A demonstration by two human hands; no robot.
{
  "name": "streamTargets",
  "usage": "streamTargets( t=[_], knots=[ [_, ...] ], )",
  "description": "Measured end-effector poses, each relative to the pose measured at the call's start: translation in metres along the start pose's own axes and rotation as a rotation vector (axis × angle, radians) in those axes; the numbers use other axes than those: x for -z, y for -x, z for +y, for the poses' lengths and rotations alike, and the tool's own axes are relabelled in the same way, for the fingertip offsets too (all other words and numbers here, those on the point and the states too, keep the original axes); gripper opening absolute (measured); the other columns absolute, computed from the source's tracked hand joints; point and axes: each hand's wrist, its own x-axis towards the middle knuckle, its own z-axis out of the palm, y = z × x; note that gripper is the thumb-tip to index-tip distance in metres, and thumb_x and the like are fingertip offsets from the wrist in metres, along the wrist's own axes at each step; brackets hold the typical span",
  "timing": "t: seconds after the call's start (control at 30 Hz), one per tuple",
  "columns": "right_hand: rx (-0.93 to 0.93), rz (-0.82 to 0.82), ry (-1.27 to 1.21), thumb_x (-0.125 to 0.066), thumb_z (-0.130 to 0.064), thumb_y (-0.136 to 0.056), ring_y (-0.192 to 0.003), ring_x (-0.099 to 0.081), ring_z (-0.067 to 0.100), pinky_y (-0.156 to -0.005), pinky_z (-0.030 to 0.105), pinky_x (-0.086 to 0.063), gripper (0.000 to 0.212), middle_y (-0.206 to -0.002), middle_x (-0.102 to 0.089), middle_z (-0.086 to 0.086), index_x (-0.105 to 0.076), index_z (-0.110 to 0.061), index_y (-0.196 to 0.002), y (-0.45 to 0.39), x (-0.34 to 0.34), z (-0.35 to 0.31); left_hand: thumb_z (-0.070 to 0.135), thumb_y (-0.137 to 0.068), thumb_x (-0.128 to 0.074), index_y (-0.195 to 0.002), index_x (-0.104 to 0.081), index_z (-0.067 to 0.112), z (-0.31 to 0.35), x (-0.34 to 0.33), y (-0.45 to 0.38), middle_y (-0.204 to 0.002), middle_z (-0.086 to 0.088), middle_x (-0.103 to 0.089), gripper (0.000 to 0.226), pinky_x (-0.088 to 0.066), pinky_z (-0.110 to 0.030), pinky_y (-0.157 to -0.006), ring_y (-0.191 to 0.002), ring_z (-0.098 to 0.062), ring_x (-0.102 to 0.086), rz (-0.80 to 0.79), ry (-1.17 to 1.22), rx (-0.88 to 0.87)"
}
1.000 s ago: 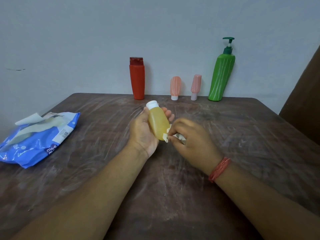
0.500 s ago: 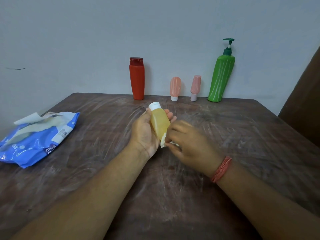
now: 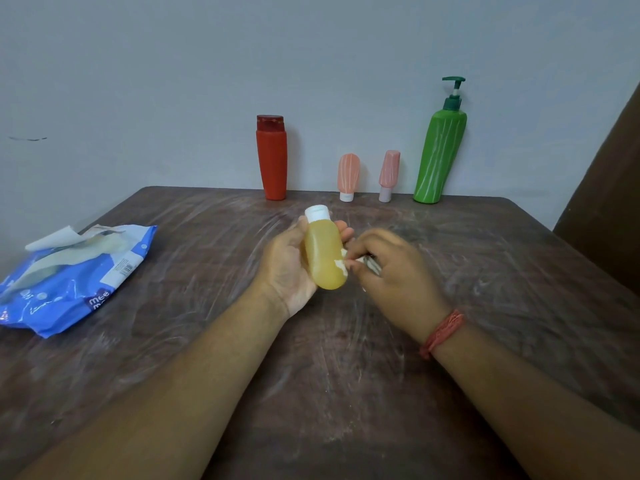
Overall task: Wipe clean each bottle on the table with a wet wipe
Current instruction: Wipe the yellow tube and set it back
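The left hand (image 3: 291,268) cradles a small yellow translucent bottle with a white cap (image 3: 323,258) above the mid-table, fingers curled behind it, steadying it for rubbing. The right hand (image 3: 391,271) pinches a bunched white wet wipe (image 3: 346,263) against its lower side. To the left lies a blue wipes pack (image 3: 69,282). Far off, unobstructed along the wall, stand a red bottle (image 3: 272,157), two pink tubes (image 3: 349,174) and a green pump bottle (image 3: 440,154).
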Motion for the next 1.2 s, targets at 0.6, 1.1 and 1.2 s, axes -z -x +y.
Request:
streamTargets(
  t=[0.6, 1.1, 1.2],
  knots=[
    [0.019, -0.025, 0.067, -0.073, -0.016, -0.086, -0.086, -0.058, 0.005, -0.074, 0.017, -0.045, 0.004, -0.093, -0.064, -0.008, -0.071, -0.017, -0.089, -0.003, 0.004, 0.001, 0.009, -0.107, -0.036, -0.11, -0.059, -0.004, -0.009, -0.003, -0.003, -0.094, -0.021, -0.072, 0.027, -0.063, -0.037, -0.069, -0.079, -0.026, -0.073, 0.056, -0.065, -0.111],
    [0.209, -0.059, 0.205, -0.069, -0.009, -0.088, -0.091, -0.054, 0.014, -0.077, 0.024, -0.044, 0.002, -0.095, -0.06, -0.001, -0.068, -0.011, -0.088, -0.002, -0.003, -0.002, 0.001, -0.104, -0.038, -0.107, -0.058, -0.001, -0.01, -0.003, -0.002, -0.079, -0.01, -0.069, 0.019, -0.057, -0.029, -0.062, -0.07, -0.018, -0.068, -0.018, -0.126, -0.082],
    [0.167, 0.142, 0.215, -0.068, -0.006, -0.087, -0.09, -0.052, 0.013, -0.079, 0.015, -0.035, 0.005, -0.095, -0.058, 0.0, -0.067, -0.01, -0.088, -0.004, 0.004, -0.003, 0.001, -0.103, -0.041, -0.118, -0.058, -0.005, -0.022, -0.012, 0.004, -0.086, -0.012, -0.07, 0.023, -0.057, -0.03, -0.067, -0.078, -0.02, -0.069, -0.115, -0.204, -0.004]
  ],
)
